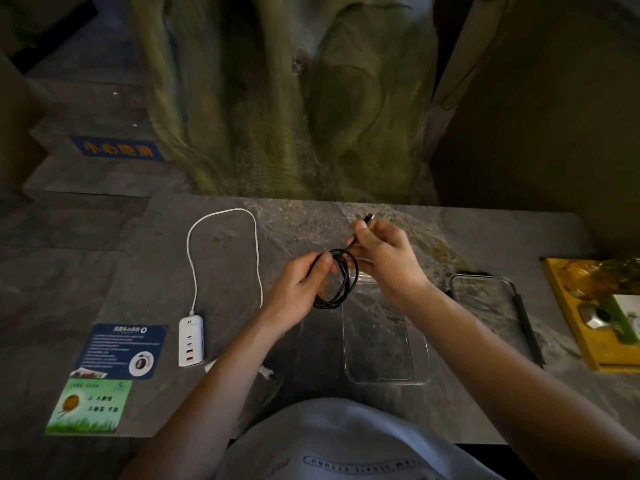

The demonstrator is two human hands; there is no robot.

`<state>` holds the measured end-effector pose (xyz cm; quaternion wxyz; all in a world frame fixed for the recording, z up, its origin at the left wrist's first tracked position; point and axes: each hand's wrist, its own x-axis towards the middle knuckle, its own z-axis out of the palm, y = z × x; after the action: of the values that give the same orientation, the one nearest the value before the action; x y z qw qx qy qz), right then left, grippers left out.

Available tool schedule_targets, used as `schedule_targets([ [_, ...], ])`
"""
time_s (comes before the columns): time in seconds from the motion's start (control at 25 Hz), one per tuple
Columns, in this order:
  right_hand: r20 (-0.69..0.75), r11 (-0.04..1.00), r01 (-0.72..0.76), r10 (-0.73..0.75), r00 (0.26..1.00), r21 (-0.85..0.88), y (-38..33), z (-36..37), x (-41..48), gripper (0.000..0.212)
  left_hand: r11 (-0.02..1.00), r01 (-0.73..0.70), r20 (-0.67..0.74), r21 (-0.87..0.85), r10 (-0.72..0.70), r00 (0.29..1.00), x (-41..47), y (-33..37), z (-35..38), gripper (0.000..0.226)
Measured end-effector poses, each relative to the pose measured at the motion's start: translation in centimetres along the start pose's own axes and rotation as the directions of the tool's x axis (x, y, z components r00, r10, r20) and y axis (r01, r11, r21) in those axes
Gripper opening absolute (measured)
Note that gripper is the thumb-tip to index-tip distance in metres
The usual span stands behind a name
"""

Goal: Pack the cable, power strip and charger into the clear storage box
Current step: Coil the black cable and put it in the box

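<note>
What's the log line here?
black cable: coiled | left hand: grips it | right hand: pinches plug end | clear box: open

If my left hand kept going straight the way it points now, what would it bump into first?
Probably the right hand, just past the black cable coil your left hand grips; depth is unclear.

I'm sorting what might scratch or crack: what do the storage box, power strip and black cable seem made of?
The storage box: clear rigid plastic, glossy; the tabletop shows through and its rim catches light. The power strip: white moulded plastic, smooth, faintly shiny. The black cable: likely a rubbery or soft plastic sheath, matte; it bends into a loose coil.
</note>
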<state>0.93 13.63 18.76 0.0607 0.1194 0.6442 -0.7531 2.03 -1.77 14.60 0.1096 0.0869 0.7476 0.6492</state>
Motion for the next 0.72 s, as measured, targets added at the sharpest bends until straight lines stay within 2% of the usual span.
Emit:
schedule_targets([
  [0.2, 0.19, 0.994, -0.057, 0.074, 0.979, -0.09, 0.5, -0.4, -1.0, 0.026, 0.995, 0.068, -0.026, -0.07, -0.07, 0.997, -0.3, -0.3, -0.2, 0.032],
  [0.36, 0.202, 0.965, -0.026, 0.081, 0.976, -0.261, 0.8, -0.7, -1.2, 0.02, 0.996, 0.034, -0.03, -0.086, -0.037, 0.999, -0.3, 0.6, -0.4, 0.03],
  [0.48, 0.175, 0.974, -0.004, 0.044, 0.984, -0.225, 0.8, -0.8, -1.2, 0.012, 0.995, 0.046, -0.033, -0.084, -0.049, 0.998, -0.3, 0.9, -0.6, 0.032],
  [0.56, 0.156, 0.978, 0.008, 0.026, 0.987, -0.209, 0.5, -0.8, -1.2, 0.015, 0.989, 0.076, -0.049, -0.124, -0.083, 0.995, -0.2, 0.7, -0.9, 0.028],
  [0.72, 0.122, 0.976, -0.033, 0.06, 0.991, -0.213, 1.0, -1.0, -0.9, 0.011, 0.979, 0.118, -0.004, -0.168, -0.121, 0.993, -0.4, 0.2, -1.3, 0.019],
])
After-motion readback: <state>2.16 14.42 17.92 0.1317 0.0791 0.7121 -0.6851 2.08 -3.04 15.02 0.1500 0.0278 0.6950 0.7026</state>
